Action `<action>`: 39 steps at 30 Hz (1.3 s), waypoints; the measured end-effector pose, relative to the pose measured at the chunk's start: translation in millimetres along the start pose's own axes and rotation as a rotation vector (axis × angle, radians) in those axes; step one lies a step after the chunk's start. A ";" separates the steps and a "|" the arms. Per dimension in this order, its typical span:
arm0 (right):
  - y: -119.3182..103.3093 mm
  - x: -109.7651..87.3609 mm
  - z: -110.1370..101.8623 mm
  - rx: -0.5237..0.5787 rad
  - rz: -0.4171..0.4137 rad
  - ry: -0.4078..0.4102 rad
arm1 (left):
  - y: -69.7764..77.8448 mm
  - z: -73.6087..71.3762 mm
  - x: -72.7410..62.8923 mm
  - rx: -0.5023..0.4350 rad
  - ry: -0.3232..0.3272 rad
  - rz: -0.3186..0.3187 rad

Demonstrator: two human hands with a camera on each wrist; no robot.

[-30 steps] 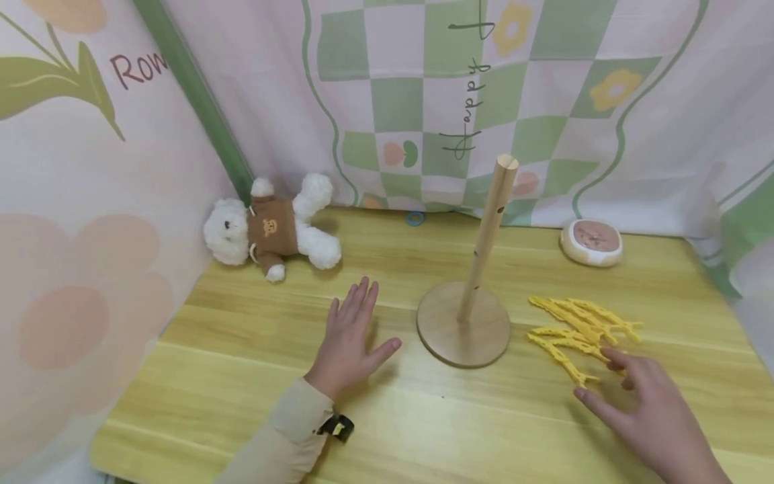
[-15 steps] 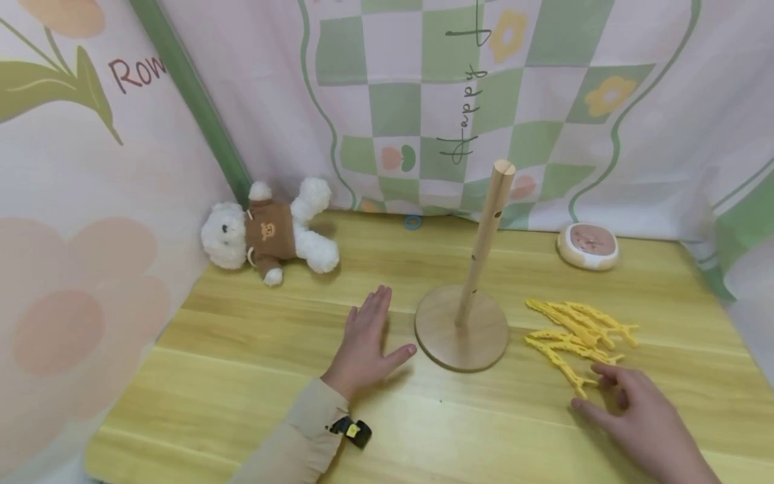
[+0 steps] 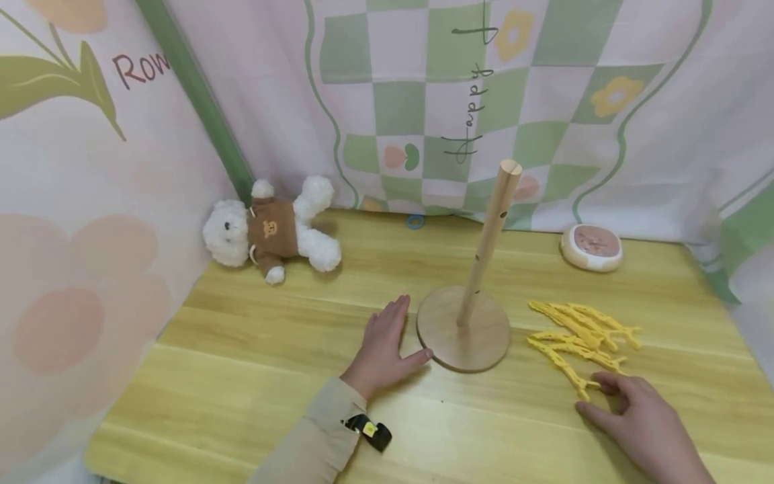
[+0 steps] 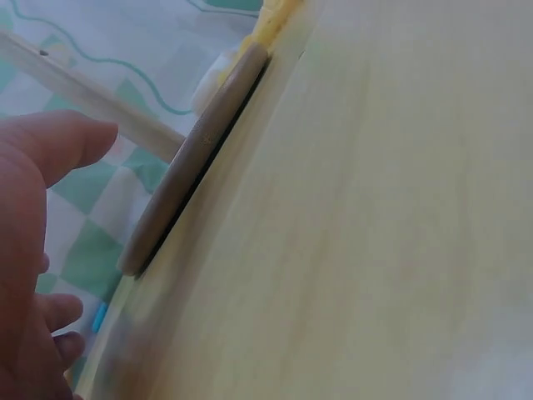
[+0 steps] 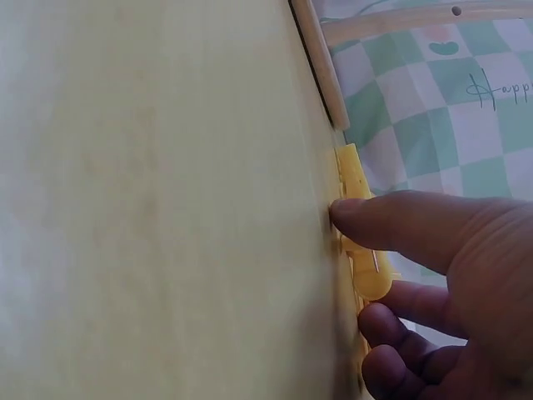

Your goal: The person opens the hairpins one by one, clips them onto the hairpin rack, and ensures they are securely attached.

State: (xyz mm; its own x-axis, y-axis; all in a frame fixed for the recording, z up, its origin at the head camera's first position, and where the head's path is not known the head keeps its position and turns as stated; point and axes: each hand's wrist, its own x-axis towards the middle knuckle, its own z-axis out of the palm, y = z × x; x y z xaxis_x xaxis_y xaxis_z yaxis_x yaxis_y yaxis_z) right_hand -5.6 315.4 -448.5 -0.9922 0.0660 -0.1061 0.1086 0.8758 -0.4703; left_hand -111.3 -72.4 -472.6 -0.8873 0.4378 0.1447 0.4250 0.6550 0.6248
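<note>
My right hand [image 3: 643, 417] has thumb and index finger at the near forked end of a yellow branch-shaped plastic piece [image 3: 565, 370], pinching it from both sides. In the right wrist view, the rounded yellow end [image 5: 372, 275] shows between thumb and index finger, low over the tabletop. Several more yellow branch-shaped pieces [image 3: 580, 323] lie heaped beyond it. My left hand [image 3: 381, 349], fingers extended and thumb spread, is beside the round wooden base [image 3: 438, 336]. From that base rises a wooden pole [image 3: 491, 228] with small dark holes. The left thumb [image 4: 79, 142] points towards the pole.
A white plush toy in a brown shirt [image 3: 275, 228] lies at the back left of the wooden table [image 3: 242, 376]. At the back right is a pink-faced round device [image 3: 595, 245]. A small blue ring [image 3: 415, 221] lies by the patterned curtain [image 3: 399, 107].
My left hand has moved right, up to the wooden base. The right hand has drawn slightly nearer the front, its thumb and index finger closing in on one yellow piece's forked end.
</note>
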 end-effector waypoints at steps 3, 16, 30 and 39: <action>0.9 -0.2 -0.7 0.002 0.012 -0.005 | 3.1 2.6 3.0 0.012 -0.015 -0.003; -3.5 0.8 0.4 0.051 0.052 0.066 | 10.0 10.5 9.4 0.160 -0.039 -0.066; -29.0 4.4 20.2 0.240 0.002 0.268 | 13.9 14.9 9.0 0.236 -0.028 -0.067; -40.3 8.8 21.4 0.252 0.006 0.221 | 15.1 18.7 10.1 0.265 -0.006 -0.098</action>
State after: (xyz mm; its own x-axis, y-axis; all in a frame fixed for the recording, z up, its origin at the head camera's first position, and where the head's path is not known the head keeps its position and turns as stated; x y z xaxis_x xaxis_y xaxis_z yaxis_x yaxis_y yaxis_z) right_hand -17.4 270.5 -449.3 -0.9779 0.1971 0.0704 0.0988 0.7312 -0.6749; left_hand -110.5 -46.6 -476.0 -0.9258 0.3675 0.0880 0.3697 0.8325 0.4127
